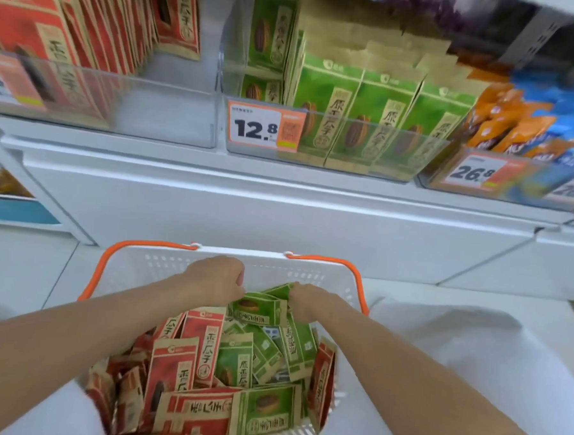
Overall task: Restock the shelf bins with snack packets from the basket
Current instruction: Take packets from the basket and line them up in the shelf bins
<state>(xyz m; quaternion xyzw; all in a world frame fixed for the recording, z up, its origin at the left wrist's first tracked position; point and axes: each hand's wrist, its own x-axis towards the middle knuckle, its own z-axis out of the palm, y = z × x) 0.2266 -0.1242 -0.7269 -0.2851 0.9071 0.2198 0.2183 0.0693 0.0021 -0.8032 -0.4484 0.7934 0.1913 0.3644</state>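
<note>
White basket point(163, 267) of snack packets point(184, 371): left grip point(219, 280) and right grip point(307, 303) each pinching an end of one green packet point(257, 310)

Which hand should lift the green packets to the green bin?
Right, probably: both grip the green packets, but the green bin sits nearer the right hand; the left hand would reach across.

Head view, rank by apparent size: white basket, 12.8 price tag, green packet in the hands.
1. White plastic basket with orange handles.
2-3. Orange-and-white 12.8 price tag and held green snack packet look alike; tag is farther, so unranked.
</note>
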